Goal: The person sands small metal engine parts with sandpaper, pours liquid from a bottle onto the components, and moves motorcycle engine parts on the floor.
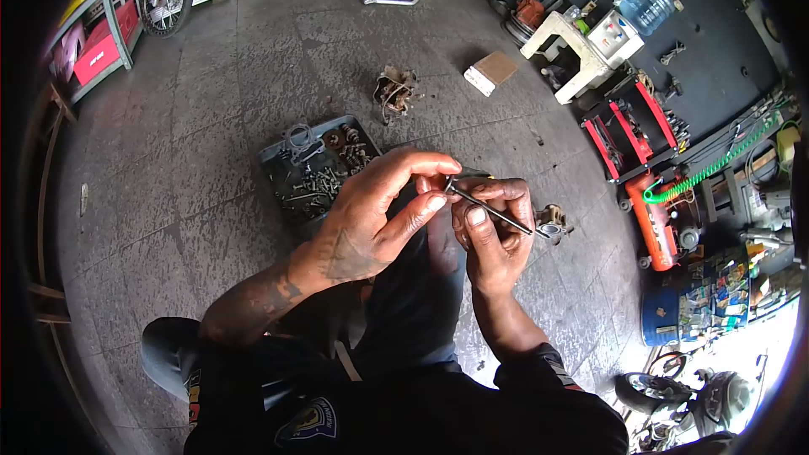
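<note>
A thin dark metal rod with a flat round head, like an engine valve [497, 213], is held slantwise between my two hands. My right hand [497, 232] grips its stem between thumb and fingers. At its head end, my left hand [383, 215] pinches with thumb and index finger. Below and to the left of the hands, a grey tray [268, 170] on the floor holds many bolts and metal parts. A small metal part [552, 221] lies on the floor just right of my right hand.
A dirty engine part [396, 94] and a cardboard box [495, 70] lie on the tiled floor ahead. At the right stand a white stool [560, 34], a red tool rack [632, 135], an orange cylinder [656, 232] and a blue drum [660, 316]. A motorcycle is at lower right.
</note>
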### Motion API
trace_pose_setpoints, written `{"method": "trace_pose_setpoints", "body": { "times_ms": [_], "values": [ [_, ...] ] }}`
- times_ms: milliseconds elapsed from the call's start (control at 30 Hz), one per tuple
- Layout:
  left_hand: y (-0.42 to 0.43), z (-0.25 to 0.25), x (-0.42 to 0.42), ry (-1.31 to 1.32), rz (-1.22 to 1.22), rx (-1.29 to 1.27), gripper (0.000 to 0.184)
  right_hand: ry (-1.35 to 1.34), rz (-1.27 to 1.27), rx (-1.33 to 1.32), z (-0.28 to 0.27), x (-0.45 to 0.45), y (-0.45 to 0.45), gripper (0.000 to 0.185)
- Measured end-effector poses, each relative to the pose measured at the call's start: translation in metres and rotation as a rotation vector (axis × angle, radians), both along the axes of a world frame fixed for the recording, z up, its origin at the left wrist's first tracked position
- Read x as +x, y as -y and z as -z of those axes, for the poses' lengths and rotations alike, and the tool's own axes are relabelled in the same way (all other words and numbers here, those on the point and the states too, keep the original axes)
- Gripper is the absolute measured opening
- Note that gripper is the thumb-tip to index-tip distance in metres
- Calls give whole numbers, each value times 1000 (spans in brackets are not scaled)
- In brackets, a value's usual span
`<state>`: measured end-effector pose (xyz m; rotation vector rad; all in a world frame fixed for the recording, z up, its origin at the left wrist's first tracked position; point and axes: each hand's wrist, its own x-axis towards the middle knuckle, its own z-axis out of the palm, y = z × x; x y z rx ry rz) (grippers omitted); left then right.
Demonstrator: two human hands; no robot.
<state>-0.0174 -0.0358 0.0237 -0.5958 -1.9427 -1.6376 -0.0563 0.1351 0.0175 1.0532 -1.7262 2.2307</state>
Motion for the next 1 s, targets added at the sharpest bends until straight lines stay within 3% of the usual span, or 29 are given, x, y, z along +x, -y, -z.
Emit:
{"method": "trace_pose_setpoints", "body": {
  "times_ms": [200,567,633,700,800,967,1000],
  "values": [
    [-4,-3,1,81,31,49,28,68,-121,-61,-5,3,-7,21],
    [-5,25,-14,157,146,275,29,16,144,5,5,2,-15,19],
    [-6,26,-16,143,154,295,30,61,170,24,4,4,-14,17],
    [-11,25,-14,-39,149,432,31,87,195,52,5,5,-12,16],
    [-15,19,-7,-73,158,401,38,241,96,94,15,5,-10,16],
    [-18,14,-3,-106,112,254,40,207,12,-8,19,1,-2,18],
    [-23,9,-1,-41,178,351,41,182,6,-6,18,2,-1,18]
  ]
}}
